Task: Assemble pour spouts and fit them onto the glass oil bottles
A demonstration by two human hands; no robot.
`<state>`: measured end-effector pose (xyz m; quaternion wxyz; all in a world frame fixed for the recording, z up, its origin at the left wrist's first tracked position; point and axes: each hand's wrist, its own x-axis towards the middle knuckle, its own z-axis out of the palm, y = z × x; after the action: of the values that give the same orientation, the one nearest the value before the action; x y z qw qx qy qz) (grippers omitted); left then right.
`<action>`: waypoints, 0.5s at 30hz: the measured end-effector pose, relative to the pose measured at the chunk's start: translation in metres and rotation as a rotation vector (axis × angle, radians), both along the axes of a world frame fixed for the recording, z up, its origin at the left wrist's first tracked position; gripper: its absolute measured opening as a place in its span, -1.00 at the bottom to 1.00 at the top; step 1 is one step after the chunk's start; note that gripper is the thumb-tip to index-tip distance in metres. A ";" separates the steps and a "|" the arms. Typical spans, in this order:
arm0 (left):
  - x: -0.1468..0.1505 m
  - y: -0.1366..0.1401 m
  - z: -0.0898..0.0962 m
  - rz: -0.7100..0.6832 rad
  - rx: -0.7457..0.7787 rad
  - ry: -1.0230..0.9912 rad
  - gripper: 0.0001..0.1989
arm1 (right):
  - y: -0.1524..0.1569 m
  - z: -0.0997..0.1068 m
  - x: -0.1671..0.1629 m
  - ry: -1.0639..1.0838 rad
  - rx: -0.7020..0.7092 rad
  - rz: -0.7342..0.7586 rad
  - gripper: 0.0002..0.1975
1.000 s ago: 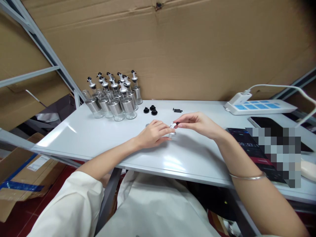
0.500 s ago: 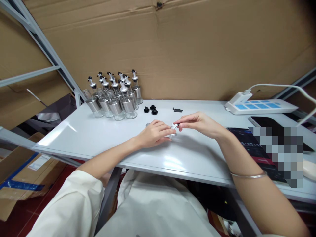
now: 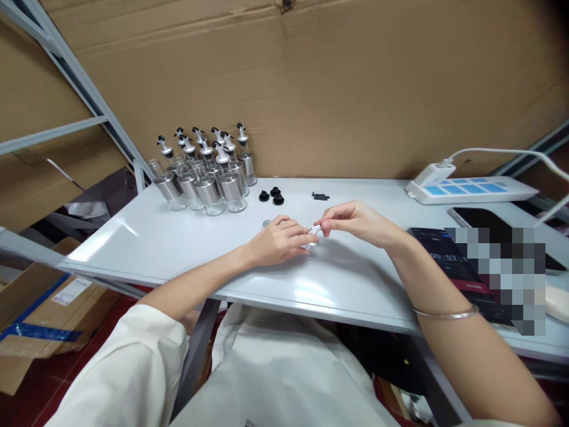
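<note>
My left hand (image 3: 281,240) rests low over the table, its fingers closed around a silver pour spout (image 3: 313,235) like those on the bottles. From the right, my right hand (image 3: 349,220) pinches thumb and forefinger together at the spout's tip. A small black piece showed between these fingertips a moment ago; the fingers now cover it. Behind my left hand, part of a small round greyish thing (image 3: 266,224) peeks out. Farther back lie three black stoppers (image 3: 276,196) and some thin black parts (image 3: 320,196).
Several glass-and-steel bottles (image 3: 208,193) stand at the back left, many topped with spouts. At the right are a power strip (image 3: 473,190), a phone with a running timer (image 3: 438,246) and another dark phone (image 3: 484,220). A cardboard wall (image 3: 338,107) backs the white table (image 3: 146,243).
The dark bit seen at my right fingertips is now hidden, with those fingers closer against the spout's tip. Both hands stay in nearly the same place. The view has shifted slightly.
</note>
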<state>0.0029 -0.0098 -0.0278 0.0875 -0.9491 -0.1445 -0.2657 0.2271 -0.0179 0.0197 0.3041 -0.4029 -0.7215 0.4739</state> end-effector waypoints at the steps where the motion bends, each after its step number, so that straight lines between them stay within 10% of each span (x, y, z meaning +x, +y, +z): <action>1: 0.000 0.000 0.000 0.007 -0.011 0.011 -0.70 | 0.000 0.000 0.000 -0.018 0.009 0.000 -0.65; 15: -0.003 0.001 0.005 0.018 -0.022 -0.069 -0.68 | 0.001 -0.001 -0.003 0.025 -0.010 -0.091 -0.46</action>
<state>0.0001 -0.0085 -0.0228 0.0742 -0.9390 -0.1588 -0.2958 0.2243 -0.0174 0.0185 0.3323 -0.4307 -0.6963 0.4682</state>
